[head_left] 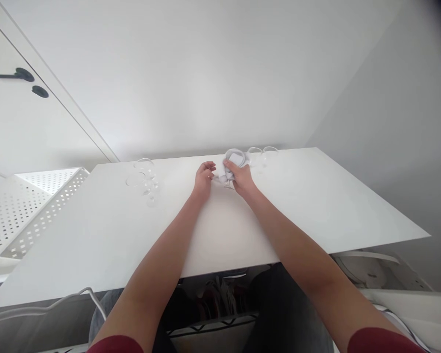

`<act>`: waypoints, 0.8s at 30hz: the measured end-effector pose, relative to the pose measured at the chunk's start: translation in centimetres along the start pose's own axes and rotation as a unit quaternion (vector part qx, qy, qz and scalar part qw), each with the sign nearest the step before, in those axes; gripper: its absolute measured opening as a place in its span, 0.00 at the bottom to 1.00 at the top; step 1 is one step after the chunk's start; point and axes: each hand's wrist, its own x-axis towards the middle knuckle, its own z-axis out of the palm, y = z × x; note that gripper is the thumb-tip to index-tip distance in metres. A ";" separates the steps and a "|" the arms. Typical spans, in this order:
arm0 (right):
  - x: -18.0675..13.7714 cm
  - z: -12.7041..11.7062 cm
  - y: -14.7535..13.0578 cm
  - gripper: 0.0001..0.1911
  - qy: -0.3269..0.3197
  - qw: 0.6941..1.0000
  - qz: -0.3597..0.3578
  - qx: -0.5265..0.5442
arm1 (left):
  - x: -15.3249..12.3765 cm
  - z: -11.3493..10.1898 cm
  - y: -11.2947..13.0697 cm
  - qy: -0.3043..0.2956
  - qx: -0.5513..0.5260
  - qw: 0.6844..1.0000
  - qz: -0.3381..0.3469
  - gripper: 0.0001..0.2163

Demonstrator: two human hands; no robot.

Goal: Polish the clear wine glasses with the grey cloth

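Note:
Near the back of the white table, my right hand [242, 177] is closed around what looks like a wine glass [228, 151] with a white cloth [236, 158] bunched in and around its bowl. The thumb lies over the near side; the palm hides much of the glass. Just to the left, my left hand [204, 177] has curled fingers, with thumb and forefinger at a thin white end that seems part of the cloth. Two clear stemmed glasses [263, 156] stand right behind my right hand. More clear stemmed glasses [143, 177] are on the left of the table.
The white table [279, 215] reaches to the wall. A white perforated metal rack [17, 211] stands at its left, near a door with a dark handle [23, 74]. A white cable or tube [39, 310] runs at lower left. Below the right edge are stored white items [371, 269].

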 end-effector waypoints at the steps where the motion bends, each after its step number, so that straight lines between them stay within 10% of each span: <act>1: -0.1 0.0 0.2 0.22 -0.036 0.999 0.032 -0.008 | 0.0 0.0 0.3 0.010 -0.031 0.999 0.001 0.13; 14: -1.8 -0.1 -0.5 0.25 -0.350 0.893 0.273 -0.070 | -0.6 0.1 1.2 -0.085 -0.085 0.993 -0.006 0.17; 19: -2.1 1.3 0.3 0.22 -0.243 0.948 0.099 -0.178 | -0.7 0.2 1.6 -0.048 -0.087 0.993 0.062 0.13; 24: -2.3 1.8 0.4 0.19 -0.187 0.937 0.022 -0.294 | -1.3 0.5 2.0 -0.040 -0.087 0.992 0.085 0.09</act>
